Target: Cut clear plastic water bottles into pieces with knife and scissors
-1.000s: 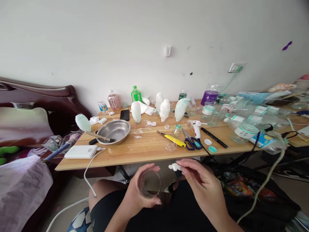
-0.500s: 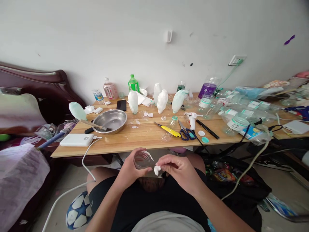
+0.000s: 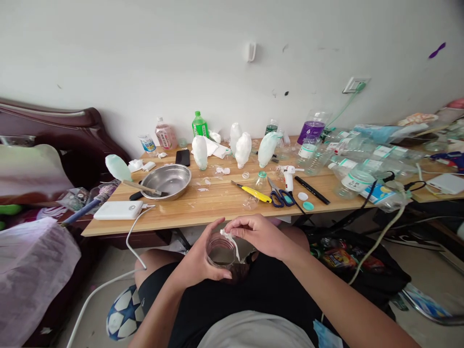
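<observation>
In my lap, my left hand (image 3: 197, 258) is wrapped round a clear cut plastic bottle piece (image 3: 218, 247) with a ribbed wall, its open round end facing up. My right hand (image 3: 255, 234) pinches a small white tissue-like wad (image 3: 226, 235) at the far right of that rim. A white strip runs down the rim's right side; I cannot tell whether it is part of the wad. Both hands are just off the table's front edge.
On the wooden table (image 3: 213, 212) are a steel bowl (image 3: 170, 181) with a brush, several whitish bottle-like forms (image 3: 200, 152), a yellow cutter (image 3: 255, 194), scissors (image 3: 280, 197) and a glue gun (image 3: 289, 179). Clear bottles (image 3: 357, 181) crowd the right. A white cable (image 3: 108, 280) hangs left.
My right hand has moved up and left, bringing the white wad from beside the bottle piece to its far rim. The bottle piece has turned and shifted slightly right and down.
</observation>
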### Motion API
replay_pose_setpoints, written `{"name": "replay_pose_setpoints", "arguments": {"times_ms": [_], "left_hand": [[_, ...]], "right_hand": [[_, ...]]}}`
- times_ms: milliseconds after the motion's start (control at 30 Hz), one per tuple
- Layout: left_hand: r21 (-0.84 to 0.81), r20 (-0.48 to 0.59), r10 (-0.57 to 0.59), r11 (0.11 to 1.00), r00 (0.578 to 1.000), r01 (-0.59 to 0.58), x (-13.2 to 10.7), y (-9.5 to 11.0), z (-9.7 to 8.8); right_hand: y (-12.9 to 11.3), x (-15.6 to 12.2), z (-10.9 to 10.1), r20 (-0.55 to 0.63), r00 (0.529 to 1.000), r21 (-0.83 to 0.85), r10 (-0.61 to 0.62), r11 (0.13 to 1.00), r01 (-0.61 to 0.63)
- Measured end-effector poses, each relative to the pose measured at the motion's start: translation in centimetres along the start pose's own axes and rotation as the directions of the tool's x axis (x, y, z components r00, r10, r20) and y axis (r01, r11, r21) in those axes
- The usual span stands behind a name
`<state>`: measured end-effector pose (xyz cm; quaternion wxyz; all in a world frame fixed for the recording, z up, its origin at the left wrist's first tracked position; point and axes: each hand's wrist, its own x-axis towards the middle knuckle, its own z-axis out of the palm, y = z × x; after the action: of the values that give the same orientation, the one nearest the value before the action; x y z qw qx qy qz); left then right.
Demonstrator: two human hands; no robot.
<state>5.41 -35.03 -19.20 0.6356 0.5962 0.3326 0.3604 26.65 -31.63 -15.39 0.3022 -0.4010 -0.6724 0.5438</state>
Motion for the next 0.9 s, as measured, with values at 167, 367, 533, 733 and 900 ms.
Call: {"name": "replay_pose_setpoints", "arguments": {"times_ms": [167,367,533,733,900], "left_hand": [[-0.062,-0.036,-0.007,0.998,0.999,0.004,0.3,-0.9,-0.6],[-0.058,-0.038,0.004,0.998,0.999,-0.006,0.7,-1.5,-0.8],[0.390,-0.185,-0.001,0.918,0.983,0.074,0.8,-1.1,-0.5],[0.538,-0.110,0.057,0.843,0.992,0.011,0.3,-1.2,0.9],[0.493,-0.194,0.006,0.865,0.981,0.092,-0.7,-2.7,-0.4]], "right_hand": [[1.3,-0.7,0.4,0.099,0.993,0.046,-0.058,0.998,0.053],[3.3,-0.5,2.1,-0.153,0.987,0.208,0.047,0.978,-0.014],[3.2,-1.5,3.2,-0.308,0.951,0.142,0.005,0.989,0.040],[4.1,-2.5,4.8,-0.278,0.958,0.293,0.075,0.956,0.011],[6.9,-4.3,4.4,-0.492,0.866,0.419,0.089,0.896,0.146]]}}
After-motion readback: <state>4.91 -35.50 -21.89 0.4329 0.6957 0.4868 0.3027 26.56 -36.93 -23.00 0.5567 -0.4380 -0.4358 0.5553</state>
